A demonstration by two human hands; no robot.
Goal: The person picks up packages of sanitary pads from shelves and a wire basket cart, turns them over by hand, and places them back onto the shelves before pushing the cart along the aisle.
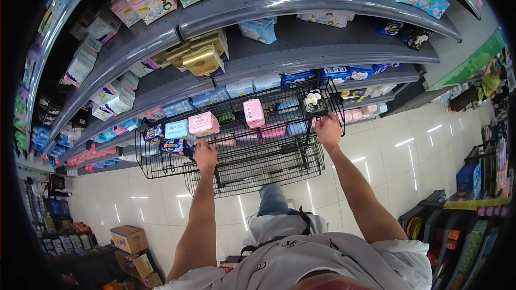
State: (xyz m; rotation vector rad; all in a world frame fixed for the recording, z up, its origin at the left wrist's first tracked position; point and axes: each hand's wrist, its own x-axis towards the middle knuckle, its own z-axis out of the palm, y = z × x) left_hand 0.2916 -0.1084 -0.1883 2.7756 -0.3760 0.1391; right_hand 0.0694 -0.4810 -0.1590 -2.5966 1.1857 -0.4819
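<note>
A black wire cart (pixel 258 169) stands before me, with packs of sanitary pads in its upper basket. My left hand (pixel 205 157) is at its near side, fingers closed at the end of a dark blue pack (pixel 176 146). Beside that pack lie a light blue pack (pixel 176 129) and a pink pack (pixel 203 123). Another pink pack (pixel 253 113) stands mid-basket. At the right end, my right hand (pixel 328 130) has curled fingers against the lower part of a black pack with a white flower (pixel 313 100). Its fingertips are partly hidden.
Curved grey shelves (pixel 322 5) with packs rise just beyond the cart, including gold packs (pixel 203 60). Cardboard boxes (pixel 129 239) are stacked at lower left. Display racks (pixel 449 236) stand at right on the tiled floor (pixel 398 166). Another person (pixel 488 83) is at far right.
</note>
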